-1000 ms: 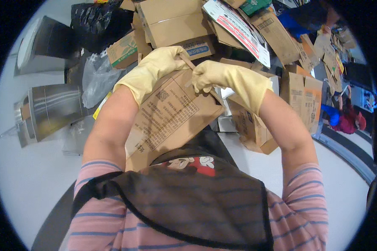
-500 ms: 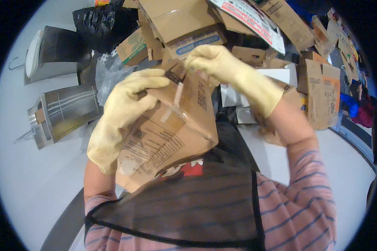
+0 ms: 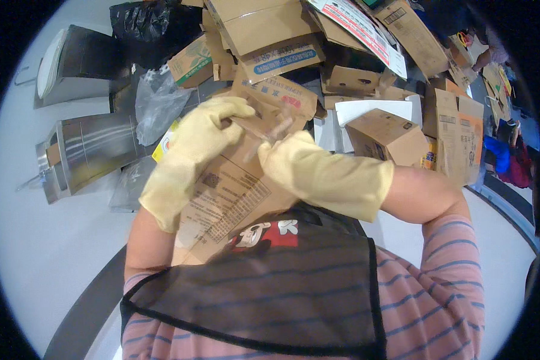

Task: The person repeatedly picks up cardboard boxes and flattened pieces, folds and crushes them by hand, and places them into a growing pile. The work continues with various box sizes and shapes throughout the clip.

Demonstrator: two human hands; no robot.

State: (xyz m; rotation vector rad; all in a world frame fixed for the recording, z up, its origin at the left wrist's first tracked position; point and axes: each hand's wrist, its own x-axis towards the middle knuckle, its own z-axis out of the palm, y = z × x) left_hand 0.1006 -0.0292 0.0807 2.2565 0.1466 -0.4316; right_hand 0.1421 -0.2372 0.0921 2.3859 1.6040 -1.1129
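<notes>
A brown cardboard box leans against my apron, its printed side facing up. My left hand, in a cream rubber glove, is closed on the box's far left edge, fingers curled over a flap. My gloved right hand is pinched at the box's seam, at the near end of a pale strip of tape, which is blurred. The right fingertips are partly hidden by the glove's back. Beyond the hands, a printed flap stands out on the far side of the box.
A heap of cardboard boxes fills the far side. To the left are a metal container, a clear plastic bag and a black bag. White foam and a smaller box lie to the right.
My right hand has come down and nearer to me along the box's seam. The box has turned and flattened, and its far printed flap now shows. My left hand has shifted slightly right.
</notes>
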